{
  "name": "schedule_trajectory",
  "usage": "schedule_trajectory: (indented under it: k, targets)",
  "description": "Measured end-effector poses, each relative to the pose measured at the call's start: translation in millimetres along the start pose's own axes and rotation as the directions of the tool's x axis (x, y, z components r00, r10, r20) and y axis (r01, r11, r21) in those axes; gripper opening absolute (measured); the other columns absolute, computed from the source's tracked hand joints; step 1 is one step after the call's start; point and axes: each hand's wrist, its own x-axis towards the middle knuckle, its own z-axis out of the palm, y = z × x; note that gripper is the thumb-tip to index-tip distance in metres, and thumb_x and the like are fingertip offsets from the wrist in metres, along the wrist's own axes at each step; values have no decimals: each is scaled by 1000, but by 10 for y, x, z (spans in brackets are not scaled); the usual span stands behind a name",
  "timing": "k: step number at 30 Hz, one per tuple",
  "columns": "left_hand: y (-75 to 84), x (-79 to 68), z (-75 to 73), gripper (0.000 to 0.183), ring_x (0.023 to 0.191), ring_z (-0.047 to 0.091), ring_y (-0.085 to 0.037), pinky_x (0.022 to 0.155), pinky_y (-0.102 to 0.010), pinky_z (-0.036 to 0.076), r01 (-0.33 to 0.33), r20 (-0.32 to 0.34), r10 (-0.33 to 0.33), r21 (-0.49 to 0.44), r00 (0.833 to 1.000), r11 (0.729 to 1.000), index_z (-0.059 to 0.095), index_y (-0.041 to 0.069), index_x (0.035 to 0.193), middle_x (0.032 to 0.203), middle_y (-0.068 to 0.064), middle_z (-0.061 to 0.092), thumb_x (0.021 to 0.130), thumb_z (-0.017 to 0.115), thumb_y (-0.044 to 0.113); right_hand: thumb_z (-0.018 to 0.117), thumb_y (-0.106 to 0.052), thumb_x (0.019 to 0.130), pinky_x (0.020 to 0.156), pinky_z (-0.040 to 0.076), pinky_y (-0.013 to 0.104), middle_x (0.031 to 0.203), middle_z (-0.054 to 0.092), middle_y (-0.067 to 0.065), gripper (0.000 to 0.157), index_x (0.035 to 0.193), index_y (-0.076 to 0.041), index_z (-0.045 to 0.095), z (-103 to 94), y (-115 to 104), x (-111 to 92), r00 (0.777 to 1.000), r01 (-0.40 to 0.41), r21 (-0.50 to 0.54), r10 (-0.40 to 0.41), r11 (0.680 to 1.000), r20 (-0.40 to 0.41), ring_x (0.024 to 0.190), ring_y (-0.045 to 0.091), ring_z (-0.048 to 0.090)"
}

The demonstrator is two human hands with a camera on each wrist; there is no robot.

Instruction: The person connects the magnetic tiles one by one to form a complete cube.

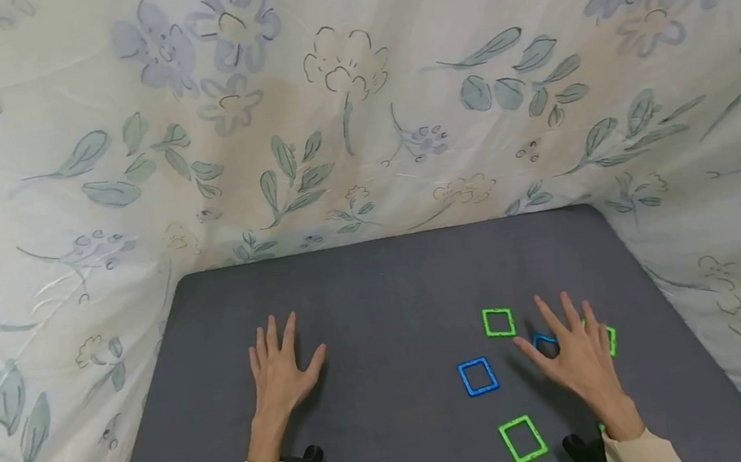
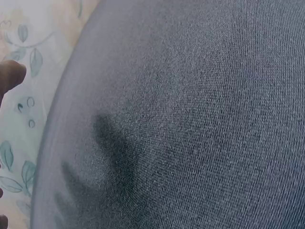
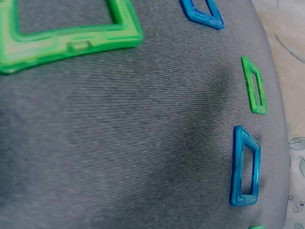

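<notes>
Floral cloth (image 1: 355, 116) backs a dark grey table (image 1: 379, 292). Head view: left hand (image 1: 282, 379), fingers straight and spread, well apart from the square frames at its 3 o'clock. Right hand (image 1: 580, 359), fingers likewise extended and splayed, is ringed by an upper green frame (image 1: 500, 334) at 10 o'clock, a blue frame (image 1: 484, 391) at 9, and a lower green frame (image 1: 532, 457) between 7 and 8. A partly hidden blue frame (image 1: 544, 336) shows between thumb and forefinger; a partly hidden green frame (image 1: 612, 340) shows at 2. Left-wrist view: fingertip (image 2: 12, 75) at 10 o'clock; hand shadow (image 2: 116, 162) at 8. Right-wrist view: green frames at 11 and 2 to 3 o'clock; blue frames at 1 and 4.
</notes>
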Motion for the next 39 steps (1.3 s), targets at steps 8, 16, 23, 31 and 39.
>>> schedule_trajectory:
  k: [8,16,23,31,39]
  targets:
    - [55,20,44,85,154,20,-52,120,-71,18,-33,-4,33,-1,999,999,34,14,161,166,-27,24,92,69,50,85,-52,75,100,35,79,149,47,36,87,149,-17,54,1,-67,-188,993,83,9,-82,997,-86,133,66,41]
    - [147,67,162,82,151,28,-52,119,-70,23,-124,-42,122,-58,992,991,37,13,159,163,-26,32,92,72,45,85,-51,78,89,39,80,154,46,26,85,151,-22,52,-36,-272,-552,1000,25,81,-25,996,-8,139,55,40]
    - [256,120,366,81,148,37,-46,113,-70,34,-203,-42,198,-165,979,965,39,16,158,161,-23,37,91,75,42,94,-39,69,89,46,69,139,58,20,87,145,-18,58,36,-457,-976,996,51,141,-41,989,-76,125,48,51]
    - [390,179,517,82,149,37,-43,111,-69,36,-240,1,246,-217,969,946,38,19,159,161,-20,38,91,75,44,92,-49,70,91,49,64,137,59,16,86,144,-21,58,142,-637,-1301,996,-81,143,74,986,59,123,43,54]
    - [661,257,812,86,145,42,-43,109,-66,41,-336,28,359,-288,933,897,38,16,159,159,-22,41,88,79,41,92,-51,67,86,51,64,135,62,16,88,143,-21,60,197,-654,-1504,985,-163,109,155,981,79,119,43,56]
